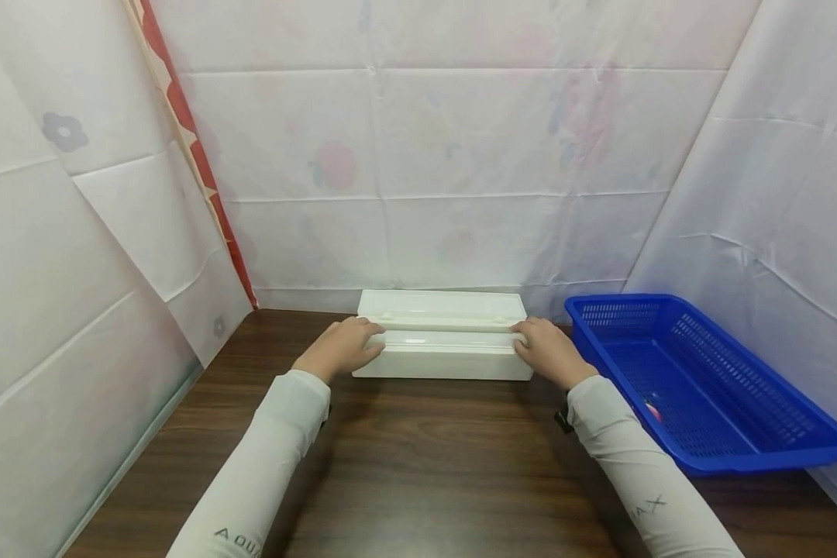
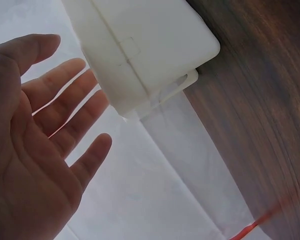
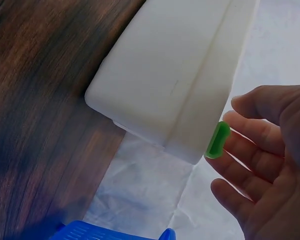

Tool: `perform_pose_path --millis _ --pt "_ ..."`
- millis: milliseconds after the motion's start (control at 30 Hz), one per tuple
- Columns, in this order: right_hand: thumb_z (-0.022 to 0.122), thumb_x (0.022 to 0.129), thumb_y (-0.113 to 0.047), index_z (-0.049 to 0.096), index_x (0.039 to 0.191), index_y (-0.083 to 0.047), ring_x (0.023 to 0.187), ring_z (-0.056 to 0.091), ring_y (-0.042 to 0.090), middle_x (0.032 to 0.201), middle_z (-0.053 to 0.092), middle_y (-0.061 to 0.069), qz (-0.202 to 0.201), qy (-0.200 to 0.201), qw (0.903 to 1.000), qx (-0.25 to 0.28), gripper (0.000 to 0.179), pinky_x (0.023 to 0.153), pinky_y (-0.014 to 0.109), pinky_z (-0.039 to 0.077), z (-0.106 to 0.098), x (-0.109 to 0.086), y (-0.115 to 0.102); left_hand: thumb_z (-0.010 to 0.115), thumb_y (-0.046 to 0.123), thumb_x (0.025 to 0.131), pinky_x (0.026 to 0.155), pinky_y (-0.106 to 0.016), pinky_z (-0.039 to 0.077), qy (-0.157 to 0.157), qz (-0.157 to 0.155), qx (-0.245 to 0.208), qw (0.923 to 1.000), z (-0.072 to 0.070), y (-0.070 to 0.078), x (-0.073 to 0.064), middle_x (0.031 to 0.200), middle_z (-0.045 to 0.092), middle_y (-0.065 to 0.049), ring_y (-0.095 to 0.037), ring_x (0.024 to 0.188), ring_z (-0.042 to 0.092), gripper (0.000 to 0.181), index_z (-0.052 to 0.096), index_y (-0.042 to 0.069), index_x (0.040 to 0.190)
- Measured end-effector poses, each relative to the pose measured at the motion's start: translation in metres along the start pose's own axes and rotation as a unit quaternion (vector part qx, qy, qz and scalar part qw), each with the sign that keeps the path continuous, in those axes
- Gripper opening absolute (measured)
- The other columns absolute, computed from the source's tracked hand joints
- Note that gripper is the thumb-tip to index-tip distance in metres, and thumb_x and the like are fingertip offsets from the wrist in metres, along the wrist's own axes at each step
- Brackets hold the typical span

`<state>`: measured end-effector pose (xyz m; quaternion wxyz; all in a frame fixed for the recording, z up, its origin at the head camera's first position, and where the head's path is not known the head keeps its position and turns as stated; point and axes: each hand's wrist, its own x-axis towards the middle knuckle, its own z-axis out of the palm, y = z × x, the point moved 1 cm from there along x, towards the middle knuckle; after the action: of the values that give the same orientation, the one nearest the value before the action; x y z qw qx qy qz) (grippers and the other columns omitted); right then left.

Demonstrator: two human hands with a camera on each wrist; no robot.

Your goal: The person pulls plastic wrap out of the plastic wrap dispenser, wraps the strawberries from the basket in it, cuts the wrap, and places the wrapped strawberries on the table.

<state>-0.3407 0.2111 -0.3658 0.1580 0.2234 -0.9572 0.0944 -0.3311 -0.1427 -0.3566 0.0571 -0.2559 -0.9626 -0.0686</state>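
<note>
With the left hand [image 1: 342, 346] and right hand [image 1: 549, 353] loosely spread at either end of the white plastic box [image 1: 442, 366] on the wooden tabletop [image 1: 418, 457], matched pressure should keep it square; mind the green tab [image 3: 218, 140] by the right fingers.

Through my feed I see creased white sheets [image 1: 446, 124] walling three sides, faintly printed with fruit and flowers, a red-patterned strip [image 1: 181, 108] edging the left corner, and a dark wood-grain desk [image 1: 418, 457].
</note>
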Motion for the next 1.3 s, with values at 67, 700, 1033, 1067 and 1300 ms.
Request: perform_pose_path --millis 67,700,1033,1067,1300 --pt "0.060 0.088 -0.014 0.065 0.111 0.001 0.097 0.057 0.032 0.104 0.066 0.018 -0.002 -0.006 1.0000 -0.001 0.028 0.085 0.048 0.050 0.000 0.002 0.001 0.050 0.031 0.095 0.095 -0.055 0.041 -0.002 -0.001 -0.004 1.0000 -0.002 0.001 0.001 0.122 0.059 -0.014 -0.031 0.115 0.049 0.039 0.058 0.007 0.125" --pt "0.063 0.087 -0.011 0.071 0.095 -0.005 0.090 0.059 0.026 0.093 0.070 0.010 -0.024 -0.058 0.9980 0.007 0.013 0.081 0.045 0.052 -0.004 0.013 0.004 0.049 0.020 0.095 0.069 -0.036 0.049 0.006 0.006 -0.030 0.9995 -0.002 -0.001 0.010 0.086 0.070 0.000 -0.008 0.069 0.054 0.026 0.074 0.015 0.088" --pt "0.065 0.086 -0.012 0.072 0.084 -0.009 0.080 0.059 0.020 0.083 0.069 0.005 -0.028 -0.064 0.9975 0.009 0.009 0.073 0.042 0.054 -0.004 0.018 0.004 0.056 0.020 0.094 0.079 -0.039 0.053 -0.004 -0.008 -0.056 0.9984 -0.001 -0.002 0.015 0.094 0.071 -0.002 -0.013 0.080 0.061 0.019 0.073 0.012 0.097" --pt "0.064 0.086 -0.012 0.072 0.083 -0.009 0.079 0.059 0.020 0.082 0.069 0.005 -0.030 -0.064 0.9975 0.009 0.009 0.072 0.042 0.054 -0.003 0.019 0.005 0.056 0.019 0.094 0.078 -0.039 0.054 -0.002 -0.005 -0.058 0.9983 -0.001 -0.003 0.015 0.093 0.071 -0.002 -0.013 0.080 0.061 0.019 0.073 0.011 0.097" --pt "0.058 0.087 -0.007 0.067 0.079 -0.006 0.071 0.056 0.018 0.075 0.064 0.006 -0.062 -0.052 0.9967 0.006 0.011 0.066 0.039 0.052 0.001 0.019 0.007 0.055 0.019 0.094 0.077 -0.038 0.053 0.010 -0.003 -0.068 0.9976 0.005 -0.005 0.017 0.090 0.070 -0.003 -0.011 0.075 0.059 0.019 0.071 0.009 0.098"
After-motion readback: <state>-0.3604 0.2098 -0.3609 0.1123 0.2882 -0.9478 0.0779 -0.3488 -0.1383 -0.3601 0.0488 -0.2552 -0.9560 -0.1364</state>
